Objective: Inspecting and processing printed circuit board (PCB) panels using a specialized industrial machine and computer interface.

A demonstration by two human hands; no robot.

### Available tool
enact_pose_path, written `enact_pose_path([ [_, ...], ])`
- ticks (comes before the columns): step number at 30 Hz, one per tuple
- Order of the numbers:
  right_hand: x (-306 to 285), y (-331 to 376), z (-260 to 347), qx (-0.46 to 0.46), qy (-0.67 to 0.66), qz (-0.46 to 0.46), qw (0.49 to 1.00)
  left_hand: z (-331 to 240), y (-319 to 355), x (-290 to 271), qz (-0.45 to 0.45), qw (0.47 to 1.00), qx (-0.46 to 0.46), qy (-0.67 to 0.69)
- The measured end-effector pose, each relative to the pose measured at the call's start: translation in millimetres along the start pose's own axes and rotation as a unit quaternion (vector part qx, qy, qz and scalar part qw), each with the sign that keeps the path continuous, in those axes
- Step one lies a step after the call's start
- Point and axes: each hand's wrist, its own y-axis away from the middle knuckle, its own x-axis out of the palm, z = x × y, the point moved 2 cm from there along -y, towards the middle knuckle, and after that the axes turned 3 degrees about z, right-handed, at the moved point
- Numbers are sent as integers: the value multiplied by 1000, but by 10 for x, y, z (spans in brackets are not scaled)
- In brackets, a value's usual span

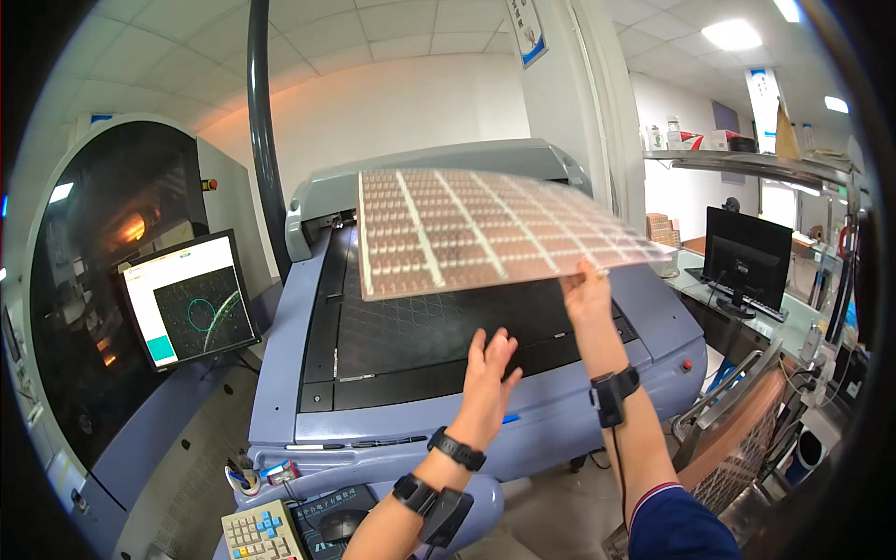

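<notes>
A large thin panel (pixel 467 224), copper-brown with pale strips and rows of small pads, is held up tilted above a machine bed. My right hand (pixel 588 291) grips its near edge toward the right, fingers closed on it. Below the panel, my left hand (pixel 490 369) is apart from it, palm up, with its fingers spread and nothing in them. Under both hands lies the black flat bed (pixel 411 327) of a blue-grey machine (pixel 280 364). The panel's far right part is smeared by motion.
At the left a monitor (pixel 191 299) shows a round outline. A keypad (pixel 261 534), a mouse (pixel 341 525) and a pen cup (pixel 243 479) stand at the front left. Pens (pixel 387 441) lie along the machine's front ledge. Another monitor (pixel 747 257) sits on the right desk, near a rack of panels (pixel 737 439).
</notes>
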Motion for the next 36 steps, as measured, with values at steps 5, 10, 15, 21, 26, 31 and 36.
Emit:
enact_pose_path([
  [5,-121,275,-530,65,52,11,996,-43,-484,-344,-27,983,96,153],
  [10,-241,248,-452,199,129,125,964,28,-748,-843,-177,957,86,213],
  [15,-580,312,-192,67,529,188,825,-68,-777,-1241,-240,958,64,144],
  [21,-196,283,-406,-350,692,428,465,10,-872,-1444,-264,953,26,143],
  [26,-377,-33,-891,-135,695,479,519,36,-768,-1579,-274,951,-14,144],
  [31,-712,-225,-1187,-121,729,424,524,103,-324,-1215,-211,974,6,-81],
  [36,-773,-231,-1298,-64,717,408,562,57,-407,-1372,-108,744,195,-629],
])
